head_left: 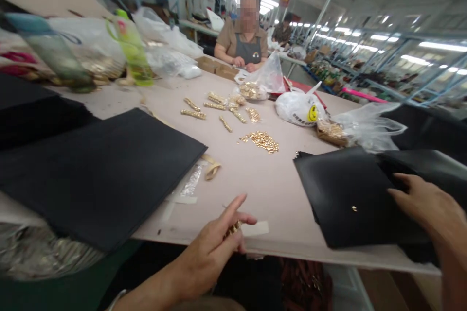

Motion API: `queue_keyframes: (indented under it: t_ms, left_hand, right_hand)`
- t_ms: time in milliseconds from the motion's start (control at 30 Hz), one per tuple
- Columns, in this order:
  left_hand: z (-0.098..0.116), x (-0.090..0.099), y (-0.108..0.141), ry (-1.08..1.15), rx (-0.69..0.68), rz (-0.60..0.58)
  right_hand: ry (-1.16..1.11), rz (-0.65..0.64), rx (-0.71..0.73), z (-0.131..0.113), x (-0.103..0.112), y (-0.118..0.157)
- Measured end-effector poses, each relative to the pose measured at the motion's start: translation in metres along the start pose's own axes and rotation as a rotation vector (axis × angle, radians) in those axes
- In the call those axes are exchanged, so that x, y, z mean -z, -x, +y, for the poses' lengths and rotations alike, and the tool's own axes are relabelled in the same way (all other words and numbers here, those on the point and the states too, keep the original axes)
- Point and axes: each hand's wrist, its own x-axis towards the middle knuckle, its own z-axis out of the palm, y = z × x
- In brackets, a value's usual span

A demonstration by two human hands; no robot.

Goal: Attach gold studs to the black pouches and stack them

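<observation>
Close to the table's front edge, my left hand (219, 238) is curled around several small gold metal pieces (234, 228), its index finger stretched out. My right hand (425, 204) reaches over the right-hand stack of black sheets, thumb and fingers apart; whether its fingertips touch the stack I cannot tell. The top black sheet (339, 184) carries one small gold fitting (354, 209). Beyond my left hand lies a loose pile of small gold pieces (264, 141), with a smaller pile (253, 115) and several gold rolls (193, 114) farther back.
A large black sheet stack (102, 165) covers the table's left side, overhanging the front edge. Behind it stand a green bottle (133, 51) and a grey-blue bottle (54, 51). Plastic bags (297, 107) and a small box (332, 133) sit at right. A co-worker (244, 39) sits opposite.
</observation>
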Motion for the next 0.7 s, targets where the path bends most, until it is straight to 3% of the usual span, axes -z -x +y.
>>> queue_keyframes:
  t_ms: [33, 100, 167, 267, 367, 467, 600, 700]
  left_hand:
    - [0.001, 0.002, -0.001, 0.105, 0.03, -0.004]
    - [0.001, 0.003, -0.003, 0.308, 0.07, -0.009]
    - [0.0, 0.004, -0.004, 0.469, 0.093, -0.015]
    - [0.0, 0.007, -0.005, 0.589, 0.11, -0.01]
    - [-0.001, 0.013, -0.001, 0.619, 0.118, -0.01]
    - [-0.009, 0.023, 0.007, 0.578, 0.15, 0.011]
    - [-0.032, 0.038, 0.006, 0.515, 0.201, 0.047]
    - [-0.031, 0.041, 0.002, 0.587, 0.238, 0.039]
  right_hand:
    - [0.047, 0.002, -0.001, -0.005, -0.004, 0.005]
    - [-0.09, -0.109, 0.074, -0.036, -0.015, 0.034]
    - [-0.407, -0.241, 0.311, -0.083, -0.028, 0.081]
    - [-0.648, -0.465, 0.712, -0.157, -0.045, 0.147]
    - [-0.788, -0.626, 0.912, -0.207, -0.056, 0.18]
    - [-0.801, -0.673, 0.967, -0.226, -0.065, 0.182]
    - [-0.741, -0.649, 0.93, -0.229, -0.072, 0.167]
    - [-0.772, -0.713, 0.993, -0.234, -0.073, 0.168]
